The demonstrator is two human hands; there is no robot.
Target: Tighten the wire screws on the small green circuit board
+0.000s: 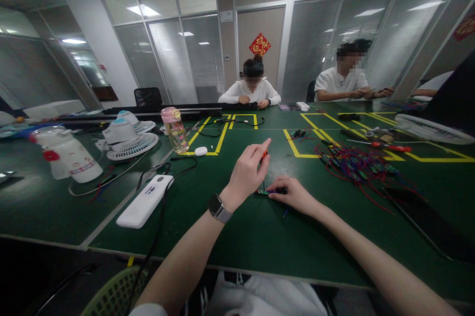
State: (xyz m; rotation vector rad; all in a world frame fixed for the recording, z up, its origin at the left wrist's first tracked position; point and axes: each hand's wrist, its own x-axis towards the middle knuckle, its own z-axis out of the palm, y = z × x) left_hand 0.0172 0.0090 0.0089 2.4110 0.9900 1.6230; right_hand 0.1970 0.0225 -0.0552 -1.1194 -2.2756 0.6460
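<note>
My left hand (248, 171), with a watch on its wrist, is raised over the green table (230, 237) and grips a tool with an orange handle (263, 155), mostly hidden by the fingers. Just below it a small green circuit board (261, 191) lies on the table. My right hand (293, 193) rests flat beside the board, its fingertips pressing on the board's right end. Thin wires run out from the board under that hand.
A pile of red-wired boards (352, 165) lies to the right, a red-handled screwdriver (386, 146) beyond it. A white power bank (144, 201), small fans (124, 138), a pink-capped bottle (174, 129) and a white jug (67, 155) stand left. Two people sit across the table.
</note>
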